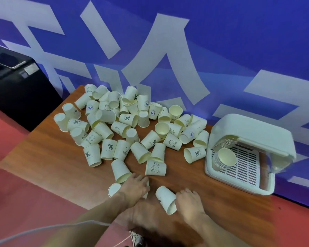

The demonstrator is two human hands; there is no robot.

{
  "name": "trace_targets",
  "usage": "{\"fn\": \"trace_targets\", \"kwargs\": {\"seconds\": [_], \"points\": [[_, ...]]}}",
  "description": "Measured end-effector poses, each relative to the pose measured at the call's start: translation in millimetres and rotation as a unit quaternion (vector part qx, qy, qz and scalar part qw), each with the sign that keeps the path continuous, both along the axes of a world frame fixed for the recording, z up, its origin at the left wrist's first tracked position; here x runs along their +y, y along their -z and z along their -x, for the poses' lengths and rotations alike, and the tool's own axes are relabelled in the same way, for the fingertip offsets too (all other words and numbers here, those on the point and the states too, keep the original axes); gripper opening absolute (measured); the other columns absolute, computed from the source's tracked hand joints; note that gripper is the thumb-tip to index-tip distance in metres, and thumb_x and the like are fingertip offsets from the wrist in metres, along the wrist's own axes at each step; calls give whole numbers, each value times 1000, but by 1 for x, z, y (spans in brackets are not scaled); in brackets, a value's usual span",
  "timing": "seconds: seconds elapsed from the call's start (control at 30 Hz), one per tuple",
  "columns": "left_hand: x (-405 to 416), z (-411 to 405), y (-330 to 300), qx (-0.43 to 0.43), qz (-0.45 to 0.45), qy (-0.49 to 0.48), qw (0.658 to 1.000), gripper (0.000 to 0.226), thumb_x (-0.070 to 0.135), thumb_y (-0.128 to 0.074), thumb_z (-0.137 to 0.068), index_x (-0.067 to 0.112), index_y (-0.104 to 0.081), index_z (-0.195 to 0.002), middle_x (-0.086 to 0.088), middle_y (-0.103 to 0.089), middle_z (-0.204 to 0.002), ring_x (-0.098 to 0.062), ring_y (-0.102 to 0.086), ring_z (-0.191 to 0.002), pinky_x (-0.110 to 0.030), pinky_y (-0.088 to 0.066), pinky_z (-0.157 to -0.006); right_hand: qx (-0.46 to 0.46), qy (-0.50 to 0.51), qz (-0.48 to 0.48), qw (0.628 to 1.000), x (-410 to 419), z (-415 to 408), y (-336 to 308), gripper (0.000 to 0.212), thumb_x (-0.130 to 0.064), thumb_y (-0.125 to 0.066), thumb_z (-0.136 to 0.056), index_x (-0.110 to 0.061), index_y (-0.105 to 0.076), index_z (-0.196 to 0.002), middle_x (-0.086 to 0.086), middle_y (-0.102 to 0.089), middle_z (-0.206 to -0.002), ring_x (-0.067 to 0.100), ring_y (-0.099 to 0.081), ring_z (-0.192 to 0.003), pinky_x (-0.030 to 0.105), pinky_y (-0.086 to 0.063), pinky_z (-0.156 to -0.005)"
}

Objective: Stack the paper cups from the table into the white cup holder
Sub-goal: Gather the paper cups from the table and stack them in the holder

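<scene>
- Table (48, 157): brown wood top; both hands work at its near edge, so the step in hand appears to be picking up loose cups.
- Cup holder (253, 138): white box with a slotted tray, well to the right of both hands; a nested stack of cups (225, 156) already lies inside on its side, mouth outward.
- Pile of cups (125, 125): dozens of cream paper cups with printed marks, lying at all angles just beyond the hands.
- Left hand (135, 188): fingers curled over a cup (114, 188) lying beneath it, apparently holding it.
- Right hand (189, 202): touches the open end of a tipped cup (166, 199) to its left; whether it holds it cannot be told.
- Next move, as judged: nest the two cups, then carry them right to the stack.
</scene>
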State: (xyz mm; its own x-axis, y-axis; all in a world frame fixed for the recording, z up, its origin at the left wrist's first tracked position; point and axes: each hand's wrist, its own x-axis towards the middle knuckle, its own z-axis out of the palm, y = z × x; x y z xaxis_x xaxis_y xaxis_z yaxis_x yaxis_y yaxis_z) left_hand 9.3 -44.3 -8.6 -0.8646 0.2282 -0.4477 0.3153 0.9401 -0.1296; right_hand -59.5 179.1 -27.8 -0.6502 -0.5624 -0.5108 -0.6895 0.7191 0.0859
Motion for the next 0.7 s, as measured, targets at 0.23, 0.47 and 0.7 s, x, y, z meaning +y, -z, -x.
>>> {"fn": "trace_targets", "kwargs": {"seconds": [0.23,0.47,0.7], "points": [[0,21,-10,10,15,22,1000,23,22,-46,-98,15,-61,-114,-12,-56,-112,-30,-51,-103,-41,-37,-81,1,52,43,998,8,17,-24,28,-8,-44,-91,-18,-62,-109,1,-65,-113,24,-60,-105,33,-40,-82],[12,57,-31,27,-18,67,997,31,33,-44,-100,12,-67,-100,-12,-65,-99,-33,-61,-92,-36,-37,-69,1,199,193,961,33,46,-57,30,-38,-38,-95,-23,-48,-71,-4,-53,-74,18,-50,-70,30,-37,-64],[43,115,-66,80,-8,138,987,22,41,-67,-83,25,-64,-68,4,-58,-60,-19,-56,-51,-26,-20,-48,31,295,273,915,69,85,-93,35,-40,-46,-91,-18,-50,-63,-3,-52,-61,19,-52,-63,30,-35,-55]]}}
